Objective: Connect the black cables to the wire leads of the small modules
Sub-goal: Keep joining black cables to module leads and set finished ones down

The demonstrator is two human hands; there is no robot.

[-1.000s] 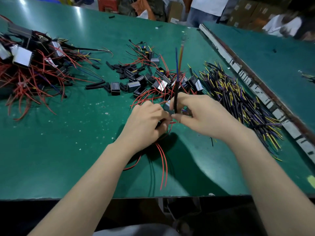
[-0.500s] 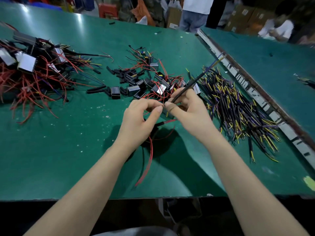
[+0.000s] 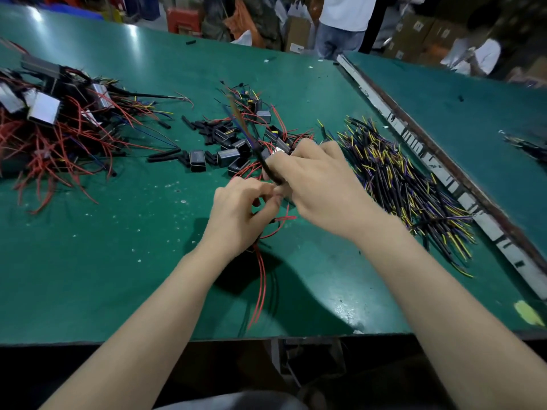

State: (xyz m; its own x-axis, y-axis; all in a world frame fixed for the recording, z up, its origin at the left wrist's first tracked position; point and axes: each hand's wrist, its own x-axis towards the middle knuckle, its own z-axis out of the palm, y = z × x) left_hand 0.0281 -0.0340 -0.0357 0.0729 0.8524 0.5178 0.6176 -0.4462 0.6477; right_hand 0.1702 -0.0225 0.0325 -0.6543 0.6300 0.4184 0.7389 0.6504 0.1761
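One thin black cable (image 3: 268, 168) pinched in right hand (image 3: 318, 187), slanted up-left mid-table, left hand (image 3: 239, 211) curled around red wire leads (image 3: 262, 279), small black modules (image 3: 228, 156) beyond, black-and-yellow cable pile (image 3: 405, 182) right, green table (image 3: 88, 261).

left hand (image 3: 236, 214): fingers curled, pinching | right hand (image 3: 319, 184): fingers curled, gripping | fingertips touching

Green table (image 3: 88, 261), worn surface, small white flecks scattered across it. Far left: tangled heap of modules with red leads (image 3: 50, 131). Centre: loose cluster of small black modules (image 3: 225, 149) among short black sleeve pieces (image 3: 164, 153). Right: pile of black cables with yellow and purple ends (image 3: 396, 179). A striped rail (image 3: 429, 161) borders the right edge. Yellow scrap (image 3: 528, 313) at near-right corner.
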